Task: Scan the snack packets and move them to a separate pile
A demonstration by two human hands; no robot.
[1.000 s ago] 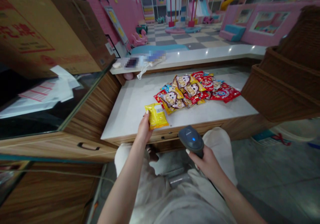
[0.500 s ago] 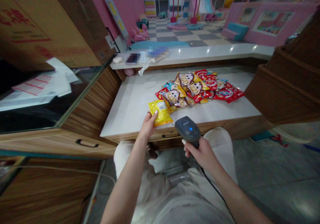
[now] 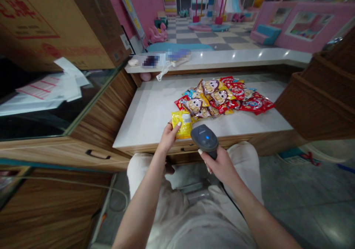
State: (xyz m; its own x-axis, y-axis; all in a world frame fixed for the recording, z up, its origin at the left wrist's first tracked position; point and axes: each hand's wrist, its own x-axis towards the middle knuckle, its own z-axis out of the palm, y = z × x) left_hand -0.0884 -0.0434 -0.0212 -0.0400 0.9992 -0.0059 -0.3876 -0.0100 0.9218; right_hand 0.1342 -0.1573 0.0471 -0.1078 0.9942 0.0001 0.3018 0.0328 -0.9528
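Note:
My left hand grips a yellow snack bag by its left side, thumb on top, near the front edge of the white counter. A white barcode label shows at the bag's upper right. In my right hand is a dark grey barcode scanner with a lit blue light, its head pointing at the bag from the right. Its black cable runs down beneath my forearm. Just behind the bag lies a pile of snack bags, red, yellow and brown.
A raised white ledge runs along the back, with a white cable hanging off it. Papers and a large cardboard box are at left. Brown woven baskets stand at right. Below the counter is a drawer handle.
The scanner has moved left, closer to the yellow bag. My left hand has shifted slightly right and turned the bag more upright. The whole view has shifted a little.

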